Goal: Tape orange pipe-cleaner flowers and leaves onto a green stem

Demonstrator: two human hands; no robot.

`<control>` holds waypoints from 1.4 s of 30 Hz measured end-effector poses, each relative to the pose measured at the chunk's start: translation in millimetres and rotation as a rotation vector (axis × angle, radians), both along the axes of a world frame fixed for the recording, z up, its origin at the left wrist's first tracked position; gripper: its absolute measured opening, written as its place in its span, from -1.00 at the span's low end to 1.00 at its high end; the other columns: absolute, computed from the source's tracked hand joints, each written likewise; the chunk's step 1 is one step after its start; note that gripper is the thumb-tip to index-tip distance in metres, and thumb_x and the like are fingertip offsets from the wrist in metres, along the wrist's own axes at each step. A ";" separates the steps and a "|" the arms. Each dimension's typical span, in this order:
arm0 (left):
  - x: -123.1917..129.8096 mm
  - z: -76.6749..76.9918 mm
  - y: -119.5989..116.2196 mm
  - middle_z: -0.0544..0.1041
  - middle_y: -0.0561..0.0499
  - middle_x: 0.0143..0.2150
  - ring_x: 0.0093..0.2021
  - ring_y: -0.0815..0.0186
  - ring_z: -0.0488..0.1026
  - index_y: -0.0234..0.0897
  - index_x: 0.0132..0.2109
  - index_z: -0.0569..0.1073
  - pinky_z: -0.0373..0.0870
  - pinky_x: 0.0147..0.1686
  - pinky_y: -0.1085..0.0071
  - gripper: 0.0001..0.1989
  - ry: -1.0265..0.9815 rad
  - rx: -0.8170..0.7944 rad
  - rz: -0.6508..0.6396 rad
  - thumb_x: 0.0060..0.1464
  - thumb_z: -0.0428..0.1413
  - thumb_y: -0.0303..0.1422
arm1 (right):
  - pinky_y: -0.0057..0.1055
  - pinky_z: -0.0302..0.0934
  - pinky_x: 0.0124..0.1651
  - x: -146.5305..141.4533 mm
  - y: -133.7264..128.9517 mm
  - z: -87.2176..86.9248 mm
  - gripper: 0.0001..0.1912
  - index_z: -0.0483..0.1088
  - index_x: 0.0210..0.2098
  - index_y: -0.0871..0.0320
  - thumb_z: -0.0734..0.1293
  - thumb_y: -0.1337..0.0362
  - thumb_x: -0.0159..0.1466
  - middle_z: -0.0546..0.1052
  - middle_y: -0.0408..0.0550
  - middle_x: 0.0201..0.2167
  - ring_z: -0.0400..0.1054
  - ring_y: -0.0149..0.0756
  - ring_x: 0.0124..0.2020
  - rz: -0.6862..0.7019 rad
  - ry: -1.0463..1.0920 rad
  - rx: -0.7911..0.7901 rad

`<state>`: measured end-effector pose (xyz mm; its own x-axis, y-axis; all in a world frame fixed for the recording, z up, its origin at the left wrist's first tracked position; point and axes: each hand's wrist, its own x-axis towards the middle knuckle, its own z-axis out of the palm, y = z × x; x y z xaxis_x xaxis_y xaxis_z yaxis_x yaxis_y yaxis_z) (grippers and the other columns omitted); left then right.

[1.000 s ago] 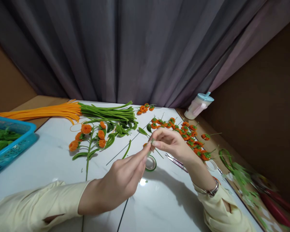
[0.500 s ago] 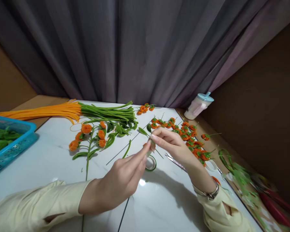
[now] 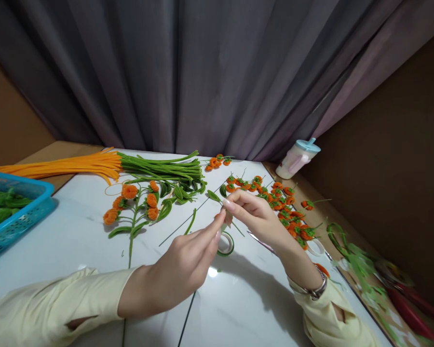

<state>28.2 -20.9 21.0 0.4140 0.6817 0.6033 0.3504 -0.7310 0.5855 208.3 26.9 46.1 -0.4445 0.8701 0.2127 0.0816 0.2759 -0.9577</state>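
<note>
My left hand and my right hand meet fingertip to fingertip above the table. Both are pinched closed, and what they hold between them is hidden or too small to make out. Just beneath the fingers stands a roll of green tape. A green leaf shows just beyond my fingertips, and a thin green stem runs out below my right fingers. To the left lies a flower spray with orange fuzzy blooms and green leaves on one stem. Scissors lie partly behind my right wrist.
Orange pipe cleaners and green pipe cleaners lie along the back left. A blue basket of leaves stands at left. Orange flower heads cluster at right, near a lidded cup. Red-handled pliers rest lower right.
Both hands stay almost in place; the fingertips shift only slightly to the left. Things on the table look unmoved.
</note>
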 end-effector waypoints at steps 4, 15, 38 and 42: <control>-0.1 -0.3 0.0 0.36 0.13 -0.60 -0.64 0.44 0.18 -0.46 0.25 0.24 0.30 -0.63 0.56 -0.57 -0.020 -0.033 0.003 0.31 -0.17 -0.42 | -0.45 0.25 -0.33 -1.0 -1.0 0.9 -0.76 0.38 -0.38 0.16 0.26 0.15 0.34 0.41 -0.16 -0.52 0.31 -0.43 -0.45 0.001 0.008 -0.006; 0.8 2.7 -1.1 0.32 0.14 -0.61 -0.62 0.47 0.21 -0.42 0.27 0.24 0.41 -0.47 0.54 -0.56 -0.089 -0.045 -0.043 0.28 -0.16 -0.51 | -0.50 0.23 -0.44 4.6 8.5 -5.2 -0.80 0.38 -0.30 0.17 0.33 0.14 0.28 0.39 -0.19 -0.54 0.26 -0.48 -0.53 0.107 0.095 -0.003; 0.5 1.9 -1.7 0.29 0.14 -0.56 -0.63 0.47 0.13 -0.41 0.32 0.14 0.25 -0.61 0.56 -0.52 -0.106 -0.152 -0.127 0.28 -0.19 -0.51 | -0.48 0.29 -0.40 9.5 8.7 -3.7 -0.87 0.42 -0.30 0.15 0.30 0.23 0.31 0.43 -0.16 -0.52 0.34 -0.45 -0.48 0.077 0.020 0.164; 1.0 1.5 -1.6 0.22 0.17 -0.59 -0.64 0.48 0.07 -0.44 0.31 0.16 0.17 -0.65 0.57 -0.53 -0.117 -0.171 -0.138 0.28 -0.20 -0.51 | -0.48 0.28 -0.41 8.1 8.7 -3.7 -0.87 0.42 -0.32 0.15 0.32 0.22 0.30 0.43 -0.16 -0.54 0.33 -0.44 -0.50 0.080 0.056 0.123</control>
